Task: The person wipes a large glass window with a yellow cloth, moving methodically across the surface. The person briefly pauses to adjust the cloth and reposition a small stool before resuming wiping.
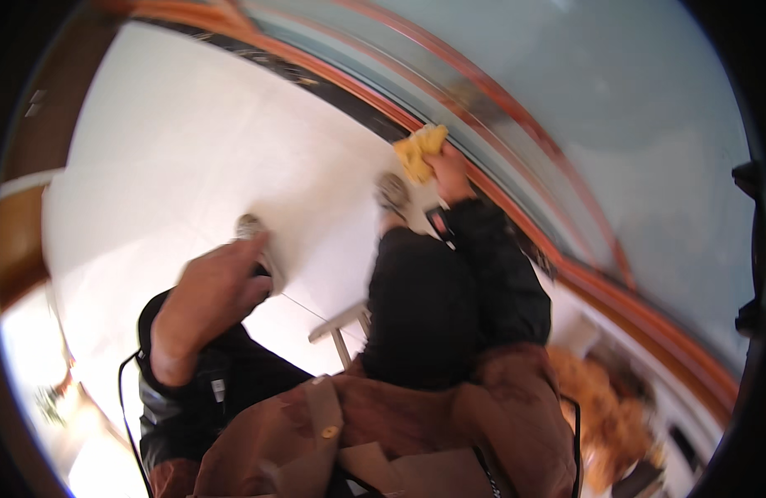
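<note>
My right hand (451, 173) grips a crumpled yellow cloth (417, 152) at the lower rail of an orange-brown frame (370, 103). The cloth touches or nearly touches that rail; motion blur hides the exact contact. Behind the rail stands a large glass pane (638, 124). On the other side, my left hand (218, 286) hangs in the air before my left leg, blurred, with thumb and fingers apart. I see nothing held in it. Below it and partly covered by it is one shoe (249, 225).
A dark stone-like strip (333, 87) edges the pale floor (165, 149) along the frame. Part of a wooden stool (339, 330) shows between my legs. My other shoe (393, 192) is near the cloth. Orange, fluffy-looking material (601, 411) lies at lower right. Brown furniture (19, 236) stands left.
</note>
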`<state>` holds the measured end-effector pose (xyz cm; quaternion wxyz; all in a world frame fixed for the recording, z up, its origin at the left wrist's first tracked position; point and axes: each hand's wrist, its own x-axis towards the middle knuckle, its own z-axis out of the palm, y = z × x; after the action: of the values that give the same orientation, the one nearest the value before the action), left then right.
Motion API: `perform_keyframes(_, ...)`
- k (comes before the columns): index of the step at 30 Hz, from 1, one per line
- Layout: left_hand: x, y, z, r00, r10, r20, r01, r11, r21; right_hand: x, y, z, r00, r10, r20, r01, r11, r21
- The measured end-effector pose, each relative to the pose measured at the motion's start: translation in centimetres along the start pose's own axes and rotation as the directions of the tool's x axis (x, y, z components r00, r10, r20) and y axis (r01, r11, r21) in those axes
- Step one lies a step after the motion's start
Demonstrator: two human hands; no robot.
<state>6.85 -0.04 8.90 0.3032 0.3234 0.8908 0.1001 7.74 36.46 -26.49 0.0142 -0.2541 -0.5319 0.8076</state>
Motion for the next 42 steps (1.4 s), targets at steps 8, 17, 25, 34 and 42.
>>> perform_keyframes(8,-3.9,-1.9,-0.5,0.991,0.110,-0.075,-0.116,0.989,-0.086,5.4,-8.5,15.7,0.757,-0.099,0.646,0.648,0.242,-0.722)
perform_keyframes(17,-5.0,-7.6,-2.7,0.995,-0.012,-0.100,-0.005,0.986,-0.167,22.5,-3.7,39.3,0.106,-0.001,0.994,0.572,-0.818,-0.062)
perform_keyframes(25,-6.1,-10.3,-2.2,0.971,-0.078,-0.228,0.048,0.990,-0.134,29.4,0.9,37.1,0.316,0.024,0.948,0.367,-0.925,-0.099)
perform_keyframes(34,-7.2,-10.0,-2.6,0.956,-0.136,-0.259,0.086,0.977,-0.193,22.3,-2.0,36.0,0.354,0.213,0.911,0.595,-0.802,-0.044)
perform_keyframes(42,-7.5,-9.9,-2.3,0.963,-0.063,-0.262,0.044,0.996,-0.079,24.5,-8.7,40.4,0.459,0.244,0.854,0.286,-0.951,0.118)
